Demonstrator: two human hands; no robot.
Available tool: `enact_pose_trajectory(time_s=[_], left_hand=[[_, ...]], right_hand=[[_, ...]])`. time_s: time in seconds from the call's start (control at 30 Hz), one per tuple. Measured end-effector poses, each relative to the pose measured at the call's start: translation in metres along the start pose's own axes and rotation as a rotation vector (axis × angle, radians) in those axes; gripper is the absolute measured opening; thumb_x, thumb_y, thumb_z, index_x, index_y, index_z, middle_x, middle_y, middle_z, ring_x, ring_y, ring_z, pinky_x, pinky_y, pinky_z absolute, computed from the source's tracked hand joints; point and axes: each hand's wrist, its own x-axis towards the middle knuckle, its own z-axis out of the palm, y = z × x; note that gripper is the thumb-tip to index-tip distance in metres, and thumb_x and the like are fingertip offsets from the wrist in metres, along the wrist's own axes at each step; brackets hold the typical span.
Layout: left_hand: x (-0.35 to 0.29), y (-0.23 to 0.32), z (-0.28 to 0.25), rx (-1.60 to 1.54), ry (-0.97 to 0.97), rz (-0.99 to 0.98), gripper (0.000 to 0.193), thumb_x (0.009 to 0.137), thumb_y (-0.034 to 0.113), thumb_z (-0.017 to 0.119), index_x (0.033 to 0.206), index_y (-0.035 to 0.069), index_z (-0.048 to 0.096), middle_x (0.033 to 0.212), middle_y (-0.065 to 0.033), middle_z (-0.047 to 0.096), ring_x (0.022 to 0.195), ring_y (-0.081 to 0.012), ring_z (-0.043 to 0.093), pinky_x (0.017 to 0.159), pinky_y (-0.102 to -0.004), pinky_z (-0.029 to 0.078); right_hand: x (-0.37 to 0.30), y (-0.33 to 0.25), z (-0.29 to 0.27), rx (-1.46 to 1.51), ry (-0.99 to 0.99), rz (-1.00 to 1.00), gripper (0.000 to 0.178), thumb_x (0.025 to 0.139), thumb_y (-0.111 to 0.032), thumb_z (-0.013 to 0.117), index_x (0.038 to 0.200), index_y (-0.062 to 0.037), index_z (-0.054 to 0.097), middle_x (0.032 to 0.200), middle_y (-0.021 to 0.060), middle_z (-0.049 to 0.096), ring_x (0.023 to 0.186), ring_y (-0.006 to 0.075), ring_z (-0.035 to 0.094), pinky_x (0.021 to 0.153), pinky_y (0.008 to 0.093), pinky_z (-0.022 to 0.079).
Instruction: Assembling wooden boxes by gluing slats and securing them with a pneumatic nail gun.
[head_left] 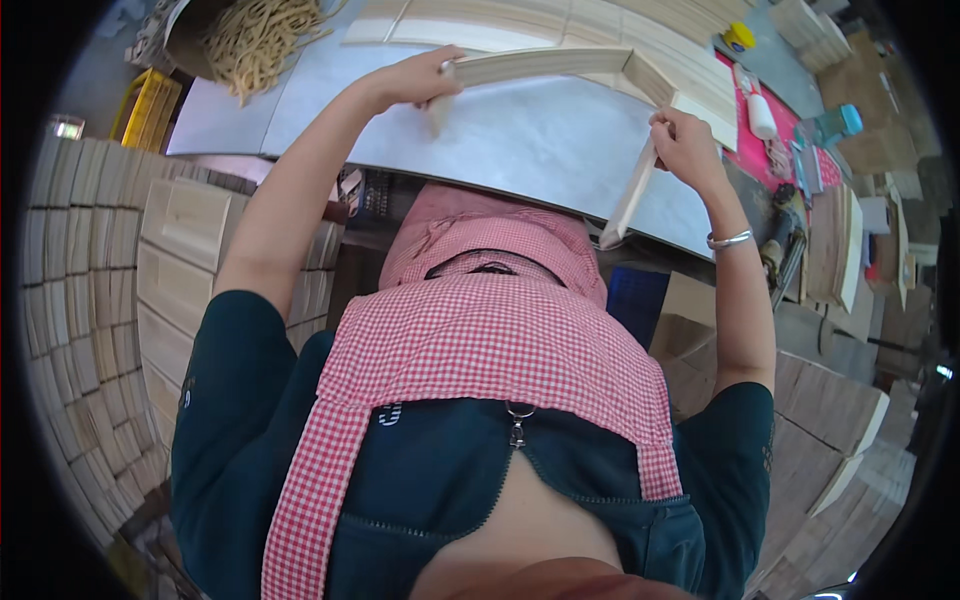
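A pale wooden frame [545,66] of jointed strips hangs over the white worktop [540,135]. My left hand [418,78] is closed round its left corner, where a short end piece hangs down, blurred. On the other side my right hand [688,146] pinches the strip near the right corner. From under those fingers a narrow side strip [628,195] slants down past the worktop's near edge. The frame's near side is open, with no strip joining the two ends. Behind it, flat light wooden panels [490,35] lie along the back of the worktop.
A heap of tan curled strips [262,40] sits at the back left, above a yellow crate [152,108]. Stacked wooden pieces [85,250] fill the left. At right lie a white bottle [760,116], a blue-capped jar [835,124] and a tool [782,240]. Boxes [825,400] stand lower right.
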Motion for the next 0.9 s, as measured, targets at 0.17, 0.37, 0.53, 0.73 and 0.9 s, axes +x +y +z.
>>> enact_pose_trajectory(time_s=[0.17,0.37,0.53,0.73,0.9], left_hand=[[0.008,-0.017,0.011,-0.366,0.084,-0.014,0.048,0.095,0.025,0.063,0.139,0.009,0.053,0.114,-0.0081,0.063,0.083,-0.0195,0.056,0.071,-0.0293,0.05],[0.008,-0.023,0.026,-0.361,0.208,0.065,0.043,0.095,0.027,0.065,0.132,0.006,0.059,0.118,-0.0087,0.064,0.087,-0.0202,0.06,0.075,-0.0289,0.053],[0.013,-0.03,0.04,-0.305,0.267,0.134,0.044,0.094,0.028,0.066,0.132,0.006,0.059,0.12,-0.0105,0.064,0.093,-0.0212,0.062,0.082,-0.0305,0.055],[0.024,-0.033,0.048,-0.207,0.31,0.193,0.043,0.095,0.029,0.063,0.129,0.004,0.059,0.114,-0.0147,0.068,0.094,-0.0278,0.065,0.084,-0.0354,0.054],[0.031,-0.032,0.057,-0.24,0.369,0.225,0.036,0.094,0.029,0.06,0.116,0.001,0.065,0.101,-0.0159,0.071,0.088,-0.0331,0.067,0.08,-0.0376,0.052]], right_hand=[[0.0,-0.026,0.033,0.398,-0.143,-0.122,0.02,0.089,-0.014,0.063,0.098,0.0018,0.07,0.068,0.0103,0.063,0.058,0.0218,0.059,0.057,0.0339,0.047],[-0.013,-0.055,0.048,-0.386,0.014,-0.419,0.017,0.084,-0.014,0.07,0.097,-0.0028,0.071,0.081,0.0105,0.067,0.067,0.0275,0.063,0.063,0.0352,0.05],[-0.013,-0.036,0.075,-0.401,0.219,-0.754,0.019,0.084,-0.015,0.077,0.097,-0.0046,0.069,0.085,0.0083,0.065,0.072,0.0261,0.062,0.068,0.0346,0.05],[-0.016,-0.025,0.09,-0.173,0.168,-0.597,0.018,0.083,-0.015,0.079,0.092,-0.0044,0.067,0.087,0.0062,0.065,0.077,0.0249,0.062,0.072,0.0341,0.05],[-0.015,-0.027,0.091,-0.176,0.175,-0.591,0.017,0.084,-0.014,0.078,0.091,-0.0038,0.067,0.086,0.0059,0.066,0.077,0.0245,0.062,0.073,0.0342,0.05]])
